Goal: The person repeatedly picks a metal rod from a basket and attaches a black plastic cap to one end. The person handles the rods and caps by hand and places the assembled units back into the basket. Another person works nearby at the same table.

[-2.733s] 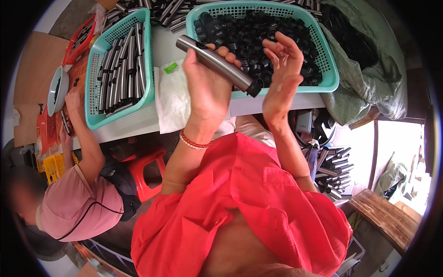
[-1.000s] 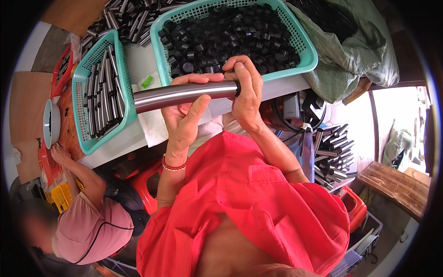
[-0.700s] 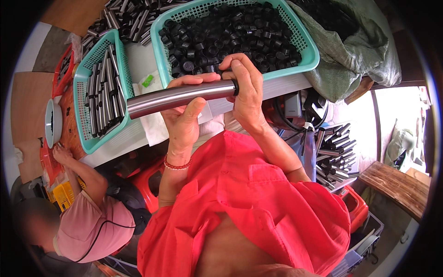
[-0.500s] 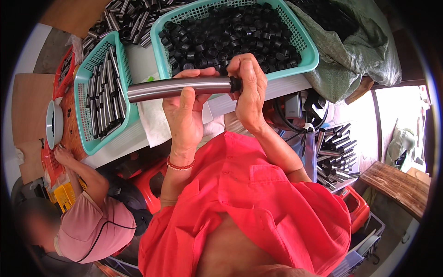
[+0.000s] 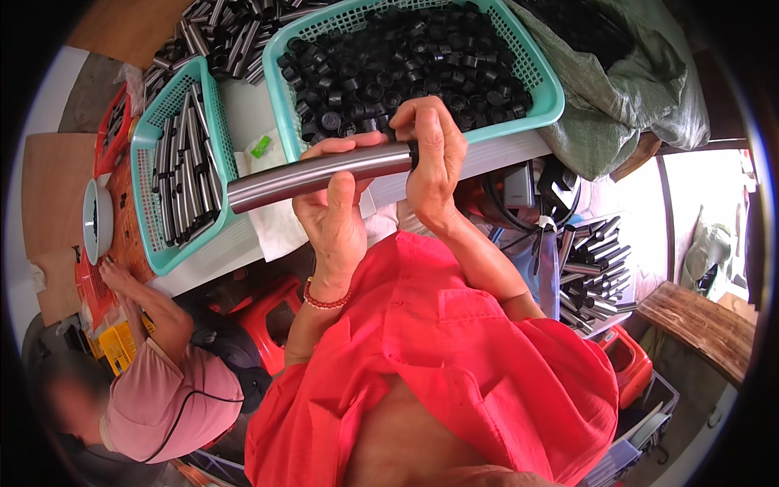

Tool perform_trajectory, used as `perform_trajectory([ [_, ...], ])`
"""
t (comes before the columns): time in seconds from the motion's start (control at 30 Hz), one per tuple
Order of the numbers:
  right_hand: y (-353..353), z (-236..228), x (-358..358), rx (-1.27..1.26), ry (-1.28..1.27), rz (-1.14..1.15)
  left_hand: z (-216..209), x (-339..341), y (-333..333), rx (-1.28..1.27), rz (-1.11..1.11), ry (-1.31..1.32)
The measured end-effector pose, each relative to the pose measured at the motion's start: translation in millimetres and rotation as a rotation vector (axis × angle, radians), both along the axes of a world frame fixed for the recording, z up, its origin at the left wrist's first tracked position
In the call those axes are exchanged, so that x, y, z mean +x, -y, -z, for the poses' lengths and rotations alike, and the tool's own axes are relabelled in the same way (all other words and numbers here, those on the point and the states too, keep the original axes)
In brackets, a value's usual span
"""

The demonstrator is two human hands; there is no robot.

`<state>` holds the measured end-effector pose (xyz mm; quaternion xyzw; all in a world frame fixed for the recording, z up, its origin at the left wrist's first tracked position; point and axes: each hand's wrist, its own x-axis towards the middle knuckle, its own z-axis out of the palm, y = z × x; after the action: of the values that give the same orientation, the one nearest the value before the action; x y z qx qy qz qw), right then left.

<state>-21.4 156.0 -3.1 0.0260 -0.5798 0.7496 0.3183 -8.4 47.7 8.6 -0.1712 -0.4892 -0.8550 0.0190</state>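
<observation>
A shiny dark-grey metal tube (image 5: 284, 182) lies slantwise across my hands, its left end lower. My left hand (image 5: 334, 223) wraps round its middle, thumb on the near side and fingers behind. At the tube's right end my right hand (image 5: 434, 154) has its fingers bent over a black plastic cap (image 5: 415, 153), mostly hidden by the fingers. Just beyond stands a turquoise basket (image 5: 280, 105) heaped with black plastic caps (image 5: 406, 73). A smaller turquoise basket (image 5: 146, 134) to the left holds several metal tubes (image 5: 185, 166).
More tubes (image 5: 239, 40) are piled at the back left. A green woven sack (image 5: 600, 105) sits at the right, above a stack of tubes (image 5: 592, 272). A white cloth (image 5: 276, 231) hangs over the table edge. A co-worker in a pink shirt (image 5: 174, 398) sits at the lower left, near a white bowl (image 5: 99, 219).
The tube has tilted, its left end dropping. The black cap at its right end shows less between tube and fingers. My left hand has shifted slightly right and down.
</observation>
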Motion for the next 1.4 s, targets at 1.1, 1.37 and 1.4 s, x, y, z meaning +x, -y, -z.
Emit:
perform_trajectory([
  [1.1,-97,-32,-7,0.006,-0.14,0.422,-1,-22,36,0.12,-0.001,0.162],
  [1.37,-20,-16,1,0.159,-0.046,-0.106,6,6,10,-0.081,0.184,0.174],
  [1.4,-29,-12,5,0.127,-0.111,-0.093,0,1,16,-0.134,0.178,0.111],
])
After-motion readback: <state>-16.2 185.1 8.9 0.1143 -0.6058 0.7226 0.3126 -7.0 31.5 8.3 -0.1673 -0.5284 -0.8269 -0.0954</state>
